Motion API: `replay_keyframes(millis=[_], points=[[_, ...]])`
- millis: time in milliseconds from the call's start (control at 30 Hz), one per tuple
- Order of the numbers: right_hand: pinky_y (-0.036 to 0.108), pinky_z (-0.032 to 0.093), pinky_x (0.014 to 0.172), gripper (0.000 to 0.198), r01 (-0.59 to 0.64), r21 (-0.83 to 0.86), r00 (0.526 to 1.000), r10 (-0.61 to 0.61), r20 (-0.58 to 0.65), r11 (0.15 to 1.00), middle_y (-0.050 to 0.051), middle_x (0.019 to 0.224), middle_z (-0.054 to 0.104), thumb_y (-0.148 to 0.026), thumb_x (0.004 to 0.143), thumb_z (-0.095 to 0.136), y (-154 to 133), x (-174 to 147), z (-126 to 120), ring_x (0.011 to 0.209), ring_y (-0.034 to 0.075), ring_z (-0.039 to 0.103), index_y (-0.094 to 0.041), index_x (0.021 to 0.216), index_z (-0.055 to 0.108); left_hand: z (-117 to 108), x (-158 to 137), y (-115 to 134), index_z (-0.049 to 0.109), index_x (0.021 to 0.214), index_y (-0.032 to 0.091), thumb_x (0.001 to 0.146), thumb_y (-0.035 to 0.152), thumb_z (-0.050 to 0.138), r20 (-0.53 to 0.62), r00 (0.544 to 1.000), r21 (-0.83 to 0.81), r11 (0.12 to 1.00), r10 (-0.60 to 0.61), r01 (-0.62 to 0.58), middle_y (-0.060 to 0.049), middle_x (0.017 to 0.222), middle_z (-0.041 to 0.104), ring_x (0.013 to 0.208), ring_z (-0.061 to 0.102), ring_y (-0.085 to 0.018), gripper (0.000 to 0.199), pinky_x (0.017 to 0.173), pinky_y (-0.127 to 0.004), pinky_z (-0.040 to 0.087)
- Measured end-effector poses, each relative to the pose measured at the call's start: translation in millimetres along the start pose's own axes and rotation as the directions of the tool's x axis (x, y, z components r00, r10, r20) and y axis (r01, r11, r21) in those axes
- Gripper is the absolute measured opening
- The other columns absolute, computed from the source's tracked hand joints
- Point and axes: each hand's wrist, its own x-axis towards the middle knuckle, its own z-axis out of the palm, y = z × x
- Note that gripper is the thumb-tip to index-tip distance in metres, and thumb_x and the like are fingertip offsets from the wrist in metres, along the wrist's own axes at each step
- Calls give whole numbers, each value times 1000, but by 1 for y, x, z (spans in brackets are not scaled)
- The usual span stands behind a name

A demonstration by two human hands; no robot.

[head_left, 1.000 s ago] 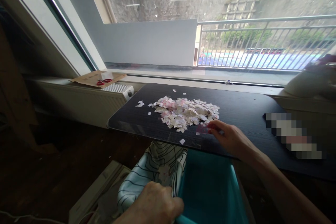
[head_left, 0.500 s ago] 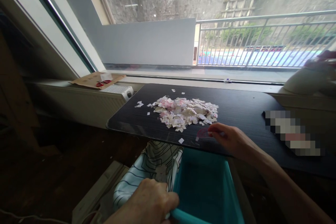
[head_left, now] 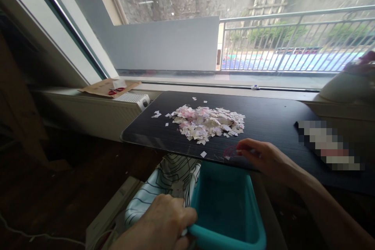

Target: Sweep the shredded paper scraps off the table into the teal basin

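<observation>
A heap of small cut paper squares (head_left: 209,123), mostly white with some pink, lies on the dark table (head_left: 263,115). My right hand (head_left: 258,154) is at the near edge, its fingers pinched on a thin, see-through piece with a pink curved edge (head_left: 230,151); its exact kind is unclear. That piece rests low against the tabletop, a paper bit beside it. Below the edge, my left hand (head_left: 165,218) is closed on the near left rim of a teal plastic bin (head_left: 227,236). Its fingertips are partly hidden. Left of the bin stands a striped cloth-lined basket (head_left: 143,199), with some paper inside.
Red-handled scissors (head_left: 116,91) lie on brown cardboard (head_left: 98,88) above the radiator (head_left: 84,115). A blurred-out object (head_left: 328,146) sits at the table's right. Behind is a large window with a railing (head_left: 299,43) outside. A cable (head_left: 43,236) crosses the dark floor.
My right hand and the pink-edged piece have slid slightly right and toward the near edge. The teal bin has shifted a little up and left in view with my left hand.
</observation>
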Motion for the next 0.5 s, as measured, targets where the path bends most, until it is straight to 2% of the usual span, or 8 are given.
replay_keyframes(millis=[200,333,400,500], points=[[22,48,63,25,-52,4,998,52,-23,999,2,87,71,-37,90,45,-2,-14,-10,69,14,63,-22,98,62,6,6,2,56,79,22,81,21,55,-91,994,25,998,66,-64,-1,82,63,74,61,-22,2,64,-30,42],[21,46,59,23,-70,-33,998,69,-11,997,0,82,70,-37,89,46,-2,-25,-10,64,12,60,-22,95,63,3,7,5,56,78,21,82,23,57,-75,994,37,997,74,-72,-1,82,63,75,61,-23,4,65,-30,43],[22,47,60,23,-73,-41,996,71,-45,997,1,85,70,-37,89,46,-3,-31,-10,66,13,61,-22,97,62,-1,7,6,57,79,21,82,23,58,-68,995,44,997,70,-67,-2,83,64,76,61,-23,4,66,-30,44],[21,47,62,23,-59,-33,998,58,-31,998,1,88,70,-36,90,46,-10,-35,-8,69,13,62,-23,99,62,-6,10,12,60,81,21,83,25,59,-42,996,68,995,74,-71,-3,85,66,77,63,-23,5,66,-29,45]])
